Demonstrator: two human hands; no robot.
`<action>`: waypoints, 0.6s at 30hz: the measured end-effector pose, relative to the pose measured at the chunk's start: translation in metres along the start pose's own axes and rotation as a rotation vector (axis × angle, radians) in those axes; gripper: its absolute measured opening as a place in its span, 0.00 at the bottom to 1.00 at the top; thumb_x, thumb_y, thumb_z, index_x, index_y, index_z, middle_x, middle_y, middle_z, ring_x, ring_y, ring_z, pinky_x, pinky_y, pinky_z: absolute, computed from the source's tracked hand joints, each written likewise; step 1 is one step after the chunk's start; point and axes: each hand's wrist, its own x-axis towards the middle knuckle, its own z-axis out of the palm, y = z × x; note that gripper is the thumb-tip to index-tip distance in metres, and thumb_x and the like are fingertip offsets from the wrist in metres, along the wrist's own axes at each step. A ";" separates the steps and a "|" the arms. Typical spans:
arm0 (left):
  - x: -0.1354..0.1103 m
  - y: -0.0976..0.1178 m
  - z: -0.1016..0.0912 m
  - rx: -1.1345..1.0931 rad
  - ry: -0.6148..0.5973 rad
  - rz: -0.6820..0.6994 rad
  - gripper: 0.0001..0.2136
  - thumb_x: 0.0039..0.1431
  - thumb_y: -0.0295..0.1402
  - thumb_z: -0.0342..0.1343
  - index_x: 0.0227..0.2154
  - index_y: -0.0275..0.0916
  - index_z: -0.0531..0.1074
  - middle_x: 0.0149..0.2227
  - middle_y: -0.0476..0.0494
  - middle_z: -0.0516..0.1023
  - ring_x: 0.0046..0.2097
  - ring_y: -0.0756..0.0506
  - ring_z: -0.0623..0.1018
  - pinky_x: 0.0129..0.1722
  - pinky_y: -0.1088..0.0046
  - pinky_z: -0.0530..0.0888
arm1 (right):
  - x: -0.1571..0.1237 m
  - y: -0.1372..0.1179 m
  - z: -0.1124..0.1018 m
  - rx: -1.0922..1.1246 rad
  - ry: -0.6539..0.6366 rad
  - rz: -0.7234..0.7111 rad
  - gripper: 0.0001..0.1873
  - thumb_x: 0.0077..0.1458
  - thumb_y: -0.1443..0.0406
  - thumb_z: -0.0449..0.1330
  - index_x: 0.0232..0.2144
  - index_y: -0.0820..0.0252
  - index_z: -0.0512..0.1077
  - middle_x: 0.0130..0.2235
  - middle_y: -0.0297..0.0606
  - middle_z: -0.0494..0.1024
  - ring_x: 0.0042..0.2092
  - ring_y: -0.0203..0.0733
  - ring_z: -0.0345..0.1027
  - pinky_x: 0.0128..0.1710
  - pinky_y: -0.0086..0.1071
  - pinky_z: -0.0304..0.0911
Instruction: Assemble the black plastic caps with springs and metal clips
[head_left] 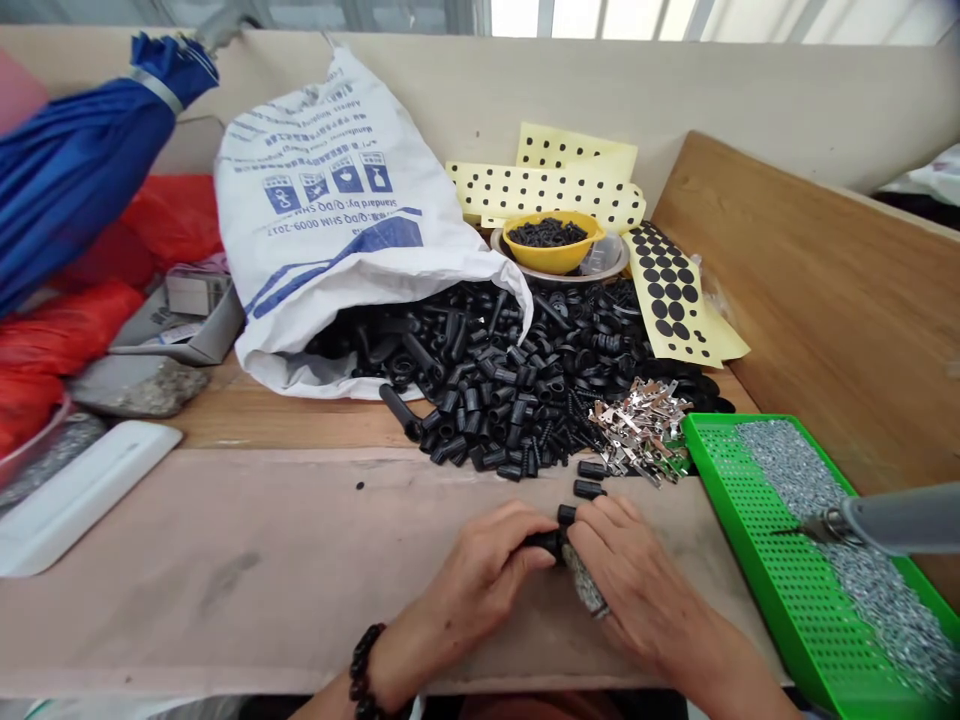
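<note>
Nearest the camera, both hands meet low over the cardboard-covered table (225,580). The left hand (487,560), a dark bead bracelet (365,668) on its wrist, has its fingers curled shut around a short black plastic tube (551,541), thumb on top. The tube lies roughly level, its long axis running left to right, its free end pointing toward the right hand (637,575). The right hand's fingers are bent down over that end, pinching it; something grey and speckled shows under its palm, but what it is cannot be told.

Just beyond the hands two loose black tubes (590,479) lie apart from the pile. To the right a green perforated tray (795,560) holds small silver screws, with a grey tool (885,518) reaching over it from the right edge.

Farther back sits a heap of small metal clips (637,428), then the big pile of black plastic parts (510,380) spilling from a white printed sack (337,220). Behind these stand a yellow bowl (553,240) of black bits and yellow sheets of black dot stickers (671,295). A blue umbrella (82,170) lies far left.
</note>
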 end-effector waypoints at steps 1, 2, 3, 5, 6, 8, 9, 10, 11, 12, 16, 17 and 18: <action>-0.001 0.000 0.000 0.010 0.004 0.016 0.09 0.60 0.25 0.50 0.41 0.37 0.71 0.39 0.44 0.75 0.41 0.48 0.74 0.43 0.75 0.70 | 0.000 0.000 0.000 0.025 -0.009 0.005 0.14 0.44 0.78 0.48 0.33 0.60 0.64 0.35 0.39 0.66 0.38 0.45 0.56 0.44 0.42 0.52; -0.001 0.000 0.000 0.027 0.006 0.032 0.08 0.60 0.25 0.50 0.41 0.37 0.71 0.38 0.44 0.75 0.41 0.48 0.74 0.42 0.75 0.70 | -0.001 0.000 0.001 0.049 -0.017 0.012 0.14 0.44 0.78 0.49 0.33 0.60 0.64 0.35 0.39 0.66 0.38 0.45 0.56 0.44 0.42 0.52; -0.002 0.000 0.000 0.048 0.006 0.049 0.08 0.60 0.25 0.49 0.41 0.37 0.70 0.38 0.44 0.75 0.40 0.48 0.74 0.42 0.75 0.70 | -0.001 0.000 0.001 0.068 -0.026 0.019 0.14 0.44 0.78 0.49 0.33 0.60 0.65 0.35 0.39 0.66 0.38 0.45 0.56 0.45 0.43 0.52; -0.002 0.000 0.001 0.095 0.011 0.082 0.08 0.61 0.26 0.49 0.41 0.36 0.70 0.37 0.43 0.75 0.40 0.47 0.74 0.41 0.74 0.70 | 0.000 0.000 0.003 0.087 -0.044 0.028 0.14 0.44 0.77 0.48 0.32 0.61 0.65 0.34 0.39 0.66 0.38 0.45 0.56 0.45 0.43 0.52; -0.002 -0.001 0.001 0.115 0.015 0.092 0.08 0.61 0.26 0.49 0.41 0.36 0.70 0.37 0.43 0.76 0.40 0.47 0.74 0.41 0.73 0.71 | 0.000 0.000 0.004 0.089 -0.049 0.030 0.13 0.43 0.77 0.48 0.32 0.61 0.65 0.34 0.40 0.66 0.38 0.45 0.56 0.45 0.44 0.52; -0.002 -0.002 0.003 0.143 0.014 0.096 0.08 0.61 0.26 0.48 0.41 0.36 0.70 0.38 0.43 0.76 0.40 0.46 0.74 0.41 0.73 0.71 | 0.000 -0.001 0.008 0.086 -0.046 0.037 0.13 0.44 0.77 0.48 0.31 0.61 0.66 0.33 0.40 0.67 0.38 0.45 0.57 0.45 0.44 0.52; -0.002 -0.003 0.004 0.155 0.012 0.089 0.09 0.61 0.26 0.48 0.41 0.36 0.70 0.38 0.43 0.76 0.40 0.46 0.74 0.41 0.72 0.71 | 0.000 -0.002 0.010 0.084 -0.038 0.046 0.12 0.44 0.77 0.48 0.31 0.61 0.66 0.33 0.40 0.67 0.37 0.46 0.57 0.44 0.44 0.52; -0.002 -0.003 0.006 0.169 0.013 0.078 0.09 0.61 0.26 0.48 0.41 0.37 0.70 0.38 0.43 0.76 0.40 0.46 0.74 0.41 0.72 0.72 | 0.000 -0.002 0.013 0.082 -0.027 0.057 0.12 0.44 0.77 0.48 0.30 0.61 0.66 0.33 0.40 0.67 0.37 0.46 0.57 0.44 0.44 0.52; -0.002 -0.004 0.007 0.179 0.011 0.069 0.09 0.61 0.26 0.47 0.42 0.37 0.70 0.38 0.43 0.76 0.40 0.46 0.74 0.41 0.72 0.72 | 0.001 -0.003 0.015 0.077 -0.015 0.068 0.12 0.44 0.77 0.48 0.29 0.61 0.66 0.32 0.40 0.68 0.36 0.46 0.58 0.44 0.44 0.52; -0.002 -0.005 0.007 0.187 0.011 0.062 0.09 0.61 0.26 0.47 0.42 0.37 0.70 0.38 0.43 0.76 0.39 0.46 0.74 0.41 0.72 0.72 | 0.001 -0.003 0.016 0.069 -0.003 0.077 0.11 0.44 0.77 0.48 0.29 0.61 0.66 0.32 0.40 0.68 0.36 0.46 0.58 0.43 0.44 0.53; 0.000 -0.010 0.006 0.202 -0.014 0.015 0.09 0.61 0.25 0.48 0.42 0.38 0.70 0.38 0.44 0.76 0.40 0.47 0.74 0.42 0.72 0.72 | -0.003 0.003 0.012 0.047 0.075 0.097 0.13 0.47 0.76 0.47 0.31 0.60 0.67 0.31 0.40 0.71 0.35 0.46 0.61 0.39 0.41 0.54; 0.000 -0.011 0.005 0.205 -0.024 0.000 0.09 0.60 0.25 0.48 0.41 0.38 0.70 0.38 0.44 0.75 0.41 0.47 0.74 0.43 0.72 0.72 | -0.005 0.007 0.008 0.052 0.107 0.103 0.14 0.48 0.75 0.47 0.34 0.60 0.67 0.32 0.40 0.72 0.36 0.46 0.62 0.39 0.41 0.55; -0.001 -0.012 0.004 0.211 -0.032 -0.018 0.09 0.60 0.25 0.48 0.41 0.38 0.70 0.38 0.44 0.75 0.41 0.47 0.74 0.43 0.72 0.72 | -0.007 0.012 0.003 0.060 0.144 0.113 0.16 0.49 0.75 0.46 0.37 0.60 0.67 0.34 0.40 0.72 0.37 0.46 0.63 0.40 0.40 0.55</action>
